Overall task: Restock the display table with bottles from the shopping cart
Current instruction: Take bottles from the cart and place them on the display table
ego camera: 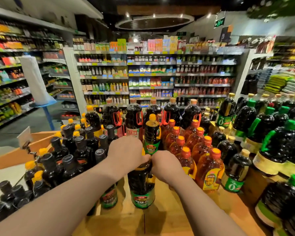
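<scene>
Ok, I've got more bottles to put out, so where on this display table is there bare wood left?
Bare wood lies at the near edge of the display table, between the dark bottle both hands grip and the amber oil bottles at right. Left, the black-capped bottles stand packed; the back rows and right side are crowded too.

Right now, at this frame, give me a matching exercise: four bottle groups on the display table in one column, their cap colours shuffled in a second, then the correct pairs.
Things:
1. amber oil bottles
2. small dark bottles left of the left hand
3. dark jugs with green handles
4. dark bottle standing just beyond both hands

Cap colours:
A. green
B. yellow
C. orange
D. black

Pairs: 1-C, 2-D, 3-A, 4-B

The right hand and left hand grip the top of another dark bottle on the display table; its cap is hidden.
</scene>
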A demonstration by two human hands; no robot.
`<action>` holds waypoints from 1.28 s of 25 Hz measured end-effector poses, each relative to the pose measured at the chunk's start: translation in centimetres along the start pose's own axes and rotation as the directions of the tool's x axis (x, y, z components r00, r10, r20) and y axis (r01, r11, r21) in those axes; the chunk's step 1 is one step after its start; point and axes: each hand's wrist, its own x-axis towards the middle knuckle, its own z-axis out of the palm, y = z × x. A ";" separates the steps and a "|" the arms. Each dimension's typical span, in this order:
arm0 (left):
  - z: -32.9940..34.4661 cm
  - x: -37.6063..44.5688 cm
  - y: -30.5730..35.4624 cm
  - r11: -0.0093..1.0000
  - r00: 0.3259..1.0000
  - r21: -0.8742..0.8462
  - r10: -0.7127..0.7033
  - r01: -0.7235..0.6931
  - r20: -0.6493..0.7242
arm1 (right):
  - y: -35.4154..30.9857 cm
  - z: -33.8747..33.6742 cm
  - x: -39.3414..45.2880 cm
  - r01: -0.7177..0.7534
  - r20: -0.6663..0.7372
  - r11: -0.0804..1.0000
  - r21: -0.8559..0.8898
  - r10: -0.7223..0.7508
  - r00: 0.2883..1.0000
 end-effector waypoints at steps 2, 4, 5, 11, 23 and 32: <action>0.9 1.8 0.5 0.998 0.998 -0.022 -0.051 0.052 0.042 | 1.1 0.4 2.2 0.053 0.039 0.999 -0.010 -0.053 0.998; 1.7 3.4 0.7 0.994 0.989 -0.040 -0.095 0.100 0.109 | 1.7 1.0 4.0 0.080 0.070 0.997 0.005 -0.080 0.994; 2.0 4.1 0.8 0.992 0.980 -0.035 -0.117 0.124 0.163 | 1.9 1.4 4.6 0.084 0.086 0.996 0.013 -0.084 0.993; 3.3 7.8 0.3 0.971 0.899 -0.094 -0.162 0.218 0.408 | 2.2 1.9 7.4 0.101 0.213 0.994 0.036 -0.106 0.971; 4.1 9.6 0.8 0.996 0.863 0.034 -0.084 0.077 0.498 | -0.1 1.9 8.2 -0.010 0.297 0.997 0.070 -0.012 0.955; 5.1 12.1 0.0 0.993 0.870 0.084 -0.111 0.080 0.480 | -0.1 3.0 12.1 -0.064 0.348 0.988 0.141 0.011 0.938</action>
